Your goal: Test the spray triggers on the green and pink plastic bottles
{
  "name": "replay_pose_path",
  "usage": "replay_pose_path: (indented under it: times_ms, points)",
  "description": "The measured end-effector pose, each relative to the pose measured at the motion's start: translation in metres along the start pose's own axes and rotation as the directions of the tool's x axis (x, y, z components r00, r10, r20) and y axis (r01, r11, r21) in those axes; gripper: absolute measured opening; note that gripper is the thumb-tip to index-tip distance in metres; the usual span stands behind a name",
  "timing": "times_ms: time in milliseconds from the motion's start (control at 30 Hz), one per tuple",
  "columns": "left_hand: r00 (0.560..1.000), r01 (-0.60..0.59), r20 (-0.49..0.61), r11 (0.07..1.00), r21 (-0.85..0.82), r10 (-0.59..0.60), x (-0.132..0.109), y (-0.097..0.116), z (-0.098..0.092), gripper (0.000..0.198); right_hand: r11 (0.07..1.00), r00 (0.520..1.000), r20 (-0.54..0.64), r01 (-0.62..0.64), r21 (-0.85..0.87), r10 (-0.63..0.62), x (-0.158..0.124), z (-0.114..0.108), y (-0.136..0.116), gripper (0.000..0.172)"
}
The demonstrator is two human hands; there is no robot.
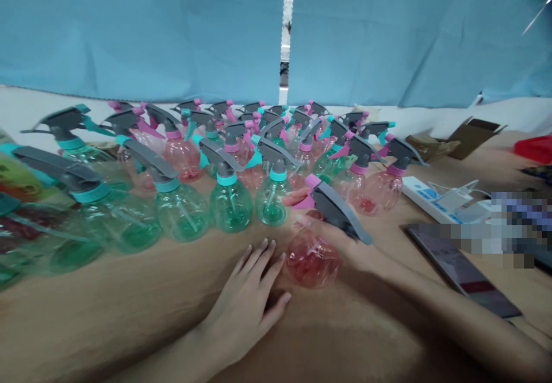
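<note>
My right hand (328, 230) grips a pink spray bottle (311, 259) around its neck, under the grey trigger head (340, 210) with a pink nozzle. The bottle stands on the brown table (129, 308) just in front of me. Flat on the table beside the bottle lies my left hand (250, 288), fingers stretched out and holding nothing; its fingertips nearly reach the bottle's left side. Behind them stand several green spray bottles (230, 202) and more pink spray bottles (379, 184) in close rows.
A white power strip (425, 194) with plugged cables lies at the right, a dark flat phone or booklet (461, 268) nearer me. An open cardboard box (472, 133) and a red item (535, 147) sit far right. Blue cloth (172, 32) hangs behind the table.
</note>
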State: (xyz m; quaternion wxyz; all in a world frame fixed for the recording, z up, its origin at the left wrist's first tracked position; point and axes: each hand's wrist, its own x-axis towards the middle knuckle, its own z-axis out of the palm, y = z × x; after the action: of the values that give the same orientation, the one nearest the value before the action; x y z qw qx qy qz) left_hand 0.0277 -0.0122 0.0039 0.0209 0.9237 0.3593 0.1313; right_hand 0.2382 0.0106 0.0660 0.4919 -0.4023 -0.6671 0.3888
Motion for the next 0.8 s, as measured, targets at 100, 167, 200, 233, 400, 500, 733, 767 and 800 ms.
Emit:
replay_pose_path:
  times_ms: [100,167,200,233,400,500,733,767,800]
  points:
    - [1.0,-0.013,-0.009,0.999,0.031,0.013,0.0,0.0003,-0.0002,0.051,0.999,1.0,-0.001,-0.003,0.033,0.003,-0.0001,0.0007,-0.0004,0.023]
    - [1.0,-0.017,-0.014,0.999,0.05,0.018,-0.0001,0.0006,-0.0001,0.05,0.999,1.0,0.002,0.024,0.048,-0.025,0.0005,0.0011,-0.001,0.025]
    - [1.0,-0.021,-0.014,0.998,0.059,0.021,-0.0001,0.0007,0.0,0.05,0.998,0.999,0.004,0.039,0.054,-0.039,0.0009,0.0012,-0.0012,0.026]
    - [1.0,-0.024,-0.013,0.997,0.067,0.025,-0.0002,0.0008,0.0001,0.05,0.997,0.999,0.003,0.047,0.059,-0.047,0.0012,0.0012,-0.0012,0.027]
    - [0.999,-0.032,-0.033,0.997,0.072,0.034,-0.0007,-0.0003,0.0011,0.05,0.996,1.0,0.004,0.028,0.085,-0.028,0.0024,0.0016,-0.0024,0.025]
    - [0.998,-0.033,-0.044,0.997,0.064,0.036,-0.0011,-0.001,0.001,0.05,0.996,0.999,-0.009,0.049,0.076,-0.048,0.0026,0.0019,-0.0038,0.019]
    - [0.998,-0.043,-0.045,0.995,0.091,0.047,-0.0006,-0.0003,0.0001,0.051,0.994,0.996,-0.015,0.086,0.062,-0.086,0.0019,0.0017,0.0012,0.012]
    - [0.998,-0.043,-0.046,0.995,0.091,0.047,-0.0005,-0.0002,0.0002,0.05,0.994,0.996,-0.016,0.092,0.064,-0.092,0.0021,0.0018,0.0017,0.014]
    - [0.998,-0.041,-0.046,0.995,0.09,0.045,-0.0005,-0.0002,0.0004,0.05,0.993,0.995,-0.017,0.097,0.069,-0.096,0.0024,0.0019,0.002,0.016]
